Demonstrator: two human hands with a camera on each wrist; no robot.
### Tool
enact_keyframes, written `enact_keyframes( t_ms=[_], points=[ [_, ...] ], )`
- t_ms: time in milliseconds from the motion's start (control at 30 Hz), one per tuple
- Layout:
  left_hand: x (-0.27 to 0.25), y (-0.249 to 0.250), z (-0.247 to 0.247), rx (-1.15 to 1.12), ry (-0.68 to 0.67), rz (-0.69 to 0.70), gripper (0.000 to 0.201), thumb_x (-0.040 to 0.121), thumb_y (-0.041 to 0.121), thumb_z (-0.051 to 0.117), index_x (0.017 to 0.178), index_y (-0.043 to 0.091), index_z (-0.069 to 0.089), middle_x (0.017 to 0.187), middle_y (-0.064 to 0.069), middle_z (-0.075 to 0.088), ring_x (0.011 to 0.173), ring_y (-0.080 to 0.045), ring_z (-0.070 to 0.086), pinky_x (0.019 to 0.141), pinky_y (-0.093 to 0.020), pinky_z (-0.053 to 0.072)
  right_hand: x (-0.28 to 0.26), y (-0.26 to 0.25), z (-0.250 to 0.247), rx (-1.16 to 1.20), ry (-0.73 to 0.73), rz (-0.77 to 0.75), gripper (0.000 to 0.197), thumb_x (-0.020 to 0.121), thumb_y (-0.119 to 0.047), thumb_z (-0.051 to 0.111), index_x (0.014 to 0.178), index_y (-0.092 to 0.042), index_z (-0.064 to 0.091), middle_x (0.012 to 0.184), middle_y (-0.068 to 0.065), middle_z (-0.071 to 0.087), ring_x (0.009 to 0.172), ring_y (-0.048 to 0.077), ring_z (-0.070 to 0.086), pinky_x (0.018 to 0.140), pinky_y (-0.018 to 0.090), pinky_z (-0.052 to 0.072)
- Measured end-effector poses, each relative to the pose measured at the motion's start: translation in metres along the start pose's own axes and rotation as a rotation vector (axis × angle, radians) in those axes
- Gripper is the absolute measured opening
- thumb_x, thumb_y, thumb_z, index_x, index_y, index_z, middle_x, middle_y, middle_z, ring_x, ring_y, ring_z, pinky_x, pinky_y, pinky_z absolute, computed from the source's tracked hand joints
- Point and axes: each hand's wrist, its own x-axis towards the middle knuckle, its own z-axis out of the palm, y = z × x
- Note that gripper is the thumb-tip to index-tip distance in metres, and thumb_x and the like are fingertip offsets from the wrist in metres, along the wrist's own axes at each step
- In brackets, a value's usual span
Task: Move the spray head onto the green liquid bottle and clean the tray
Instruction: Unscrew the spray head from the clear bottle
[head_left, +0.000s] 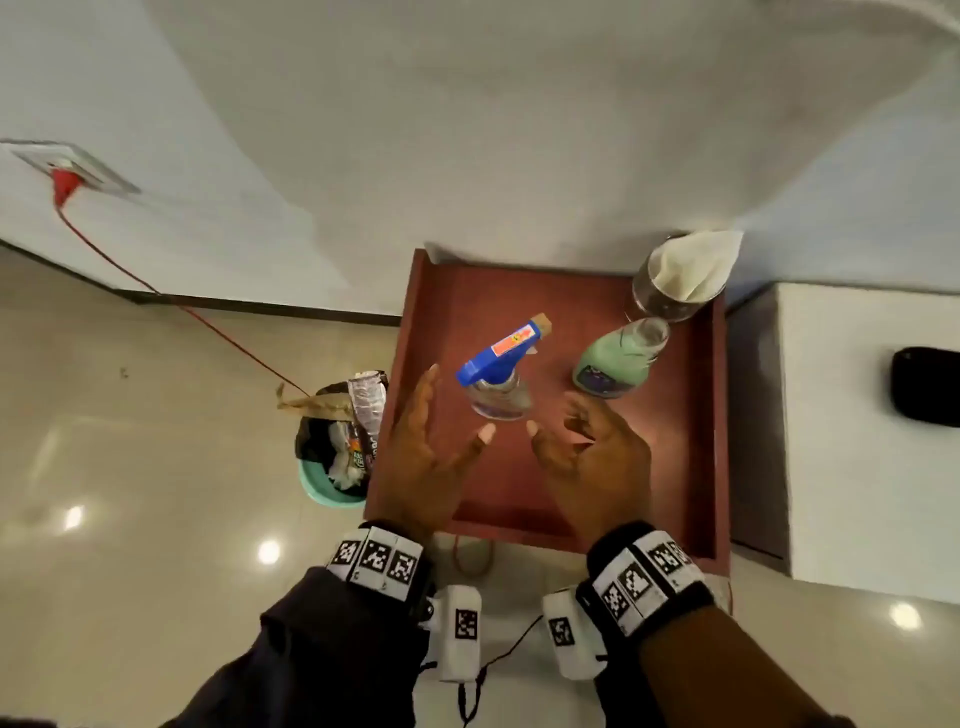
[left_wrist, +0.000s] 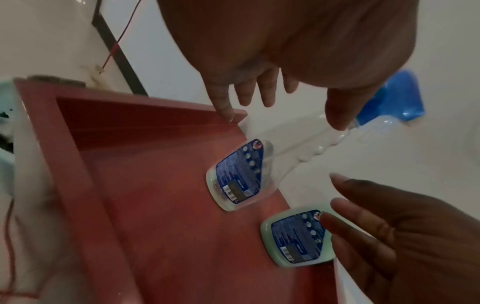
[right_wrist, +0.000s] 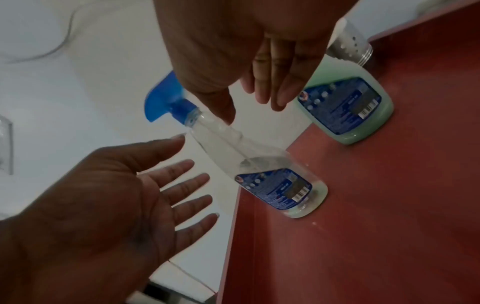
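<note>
A clear bottle (head_left: 501, 400) stands mid-tray with the blue spray head (head_left: 498, 353) on its neck. To its right stands the green liquid bottle (head_left: 618, 358), its neck uncapped. Both rest on the red-brown tray (head_left: 519, 499). My left hand (head_left: 457, 402) hovers open just left of the clear bottle, touching nothing. My right hand (head_left: 558, 421) hovers open on the bottle's near right, fingers loosely bent. In the wrist views the left hand (left_wrist: 285, 107) and right hand (right_wrist: 249, 105) flank the clear bottle (right_wrist: 259, 174) below the spray head (right_wrist: 166, 98), apart from it.
A perforated metal cup (head_left: 670, 296) holding a white cloth (head_left: 691, 265) stands in the tray's back right corner. A trash-filled bin (head_left: 337, 452) sits on the floor left of the tray. A white block (head_left: 857, 441) with a black object (head_left: 924, 387) is at right.
</note>
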Motion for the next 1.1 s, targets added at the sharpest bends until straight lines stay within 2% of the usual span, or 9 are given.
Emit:
enact_keyframes(
  t_ms=[100, 200, 333, 500, 700, 833, 967, 1033, 1100],
  points=[
    [0.016, -0.028, 0.023, -0.152, 0.008, -0.022, 0.097, 0.078, 0.050, 0.082, 0.158, 0.036, 0.031, 0.165, 0.012, 0.037, 0.152, -0.005, 0.035, 0.116, -0.027, 0.042, 0.013, 0.029, 0.024, 0.062, 0.014, -0.025, 0.063, 0.077, -0.042, 0.080, 0.135, -0.029, 0.061, 0.127, -0.008, 0.070, 0.112, 0.009, 0.067, 0.095, 0.040, 0.058],
    [0.030, -0.041, 0.035, -0.207, 0.027, 0.016, 0.081, 0.091, 0.018, 0.077, 0.160, 0.020, 0.034, 0.164, 0.006, 0.040, 0.149, -0.004, 0.037, 0.106, -0.005, 0.038, 0.023, 0.048, 0.042, 0.076, -0.003, -0.071, 0.071, 0.075, -0.047, 0.080, 0.140, -0.031, 0.057, 0.135, -0.004, 0.067, 0.123, 0.013, 0.064, 0.103, 0.039, 0.054],
    [0.030, -0.050, 0.041, -0.338, 0.042, 0.032, 0.075, 0.094, 0.015, 0.072, 0.159, 0.023, 0.036, 0.164, 0.006, 0.040, 0.151, -0.006, 0.037, 0.121, -0.027, 0.036, 0.020, 0.062, 0.051, 0.084, -0.002, -0.140, 0.072, 0.078, -0.046, 0.081, 0.144, -0.032, 0.054, 0.136, -0.004, 0.067, 0.124, 0.008, 0.062, 0.104, 0.032, 0.052],
    [0.003, -0.047, 0.034, -0.396, 0.060, 0.109, 0.068, 0.093, 0.024, 0.073, 0.154, 0.030, 0.042, 0.162, 0.006, 0.042, 0.151, -0.011, 0.037, 0.110, -0.019, 0.039, -0.005, 0.063, 0.046, 0.085, 0.048, -0.229, 0.074, 0.076, -0.057, 0.074, 0.143, -0.033, 0.054, 0.138, -0.006, 0.066, 0.127, 0.008, 0.060, 0.102, 0.039, 0.054],
    [-0.042, -0.045, 0.020, -0.307, -0.054, 0.203, 0.059, 0.093, 0.025, 0.074, 0.146, 0.027, 0.050, 0.122, 0.035, 0.054, 0.102, 0.031, 0.054, 0.084, 0.004, 0.043, -0.045, 0.064, 0.037, 0.129, 0.071, -0.244, 0.080, 0.071, -0.062, 0.071, 0.143, -0.032, 0.054, 0.142, -0.008, 0.062, 0.127, 0.006, 0.059, 0.104, 0.037, 0.053],
    [-0.041, -0.061, 0.020, -0.182, -0.022, 0.182, 0.072, 0.087, 0.046, 0.077, 0.150, 0.035, 0.046, 0.147, 0.019, 0.051, 0.138, 0.000, 0.045, 0.112, -0.025, 0.041, -0.043, 0.078, 0.039, 0.139, 0.031, -0.193, 0.082, 0.070, -0.064, 0.070, 0.144, -0.033, 0.051, 0.143, -0.007, 0.061, 0.129, 0.006, 0.057, 0.105, 0.039, 0.052],
    [-0.018, -0.071, 0.027, -0.108, 0.017, 0.160, 0.098, 0.065, 0.079, 0.073, 0.151, 0.048, 0.037, 0.152, 0.025, 0.043, 0.142, 0.000, 0.038, 0.120, -0.041, 0.040, -0.025, 0.088, 0.046, 0.111, -0.046, -0.146, 0.080, 0.077, -0.053, 0.077, 0.148, -0.029, 0.049, 0.148, -0.008, 0.057, 0.132, 0.008, 0.056, 0.108, 0.037, 0.051],
    [-0.001, -0.071, 0.035, -0.140, 0.031, 0.107, 0.104, 0.065, 0.075, 0.078, 0.154, 0.047, 0.032, 0.162, 0.015, 0.039, 0.142, -0.002, 0.036, 0.122, -0.042, 0.038, -0.008, 0.089, 0.053, 0.122, -0.112, -0.111, 0.081, 0.081, -0.045, 0.080, 0.151, -0.029, 0.045, 0.151, -0.006, 0.054, 0.133, 0.011, 0.056, 0.109, 0.034, 0.050],
    [0.011, -0.068, 0.042, -0.269, -0.004, -0.022, 0.102, 0.077, 0.050, 0.085, 0.160, 0.039, 0.027, 0.164, 0.005, 0.041, 0.143, -0.007, 0.040, 0.123, -0.044, 0.035, 0.010, 0.087, 0.062, 0.134, -0.231, -0.088, 0.096, 0.075, -0.050, 0.082, 0.155, -0.041, 0.031, 0.154, -0.003, 0.049, 0.135, 0.011, 0.053, 0.109, 0.039, 0.050]
  ],
)
